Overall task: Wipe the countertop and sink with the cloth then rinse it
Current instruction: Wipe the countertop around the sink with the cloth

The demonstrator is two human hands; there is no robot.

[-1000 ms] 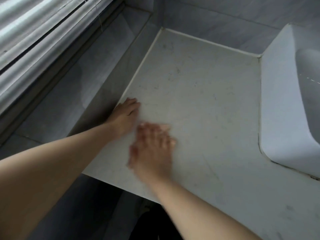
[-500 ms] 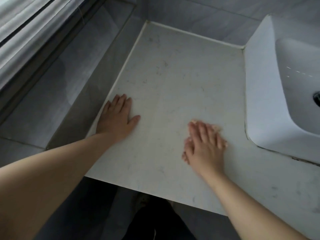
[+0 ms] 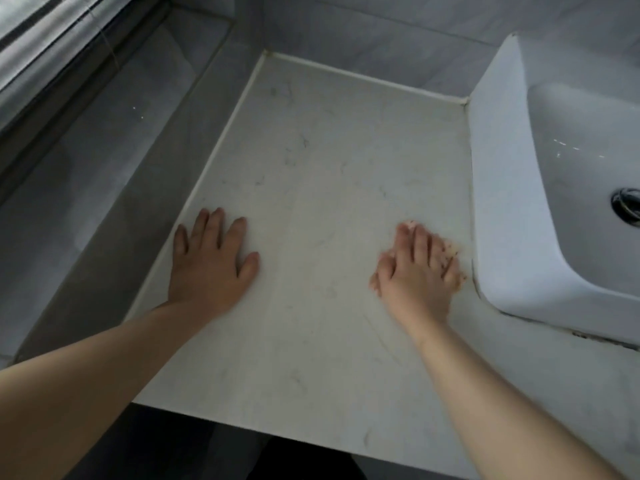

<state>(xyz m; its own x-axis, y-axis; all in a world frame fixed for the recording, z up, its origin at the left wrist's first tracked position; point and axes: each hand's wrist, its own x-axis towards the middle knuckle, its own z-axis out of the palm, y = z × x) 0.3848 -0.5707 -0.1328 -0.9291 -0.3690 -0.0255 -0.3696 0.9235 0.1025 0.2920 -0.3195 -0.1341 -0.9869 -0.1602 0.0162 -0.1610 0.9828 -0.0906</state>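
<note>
The left grip (image 3: 211,261), a bare hand, lies flat with fingers spread on the pale marbled stone desk (image 3: 329,161) at centre left of the frame, holding nothing. The right grip (image 3: 415,271), at centre right, presses straight fingers down on a small pale speckled cloth (image 3: 452,252). The cloth is mostly hidden beneath it and lies just beside the white rectangular ceramic sink (image 3: 502,209) on the right. A round metal drain (image 3: 627,204) shows at the right edge.
</note>
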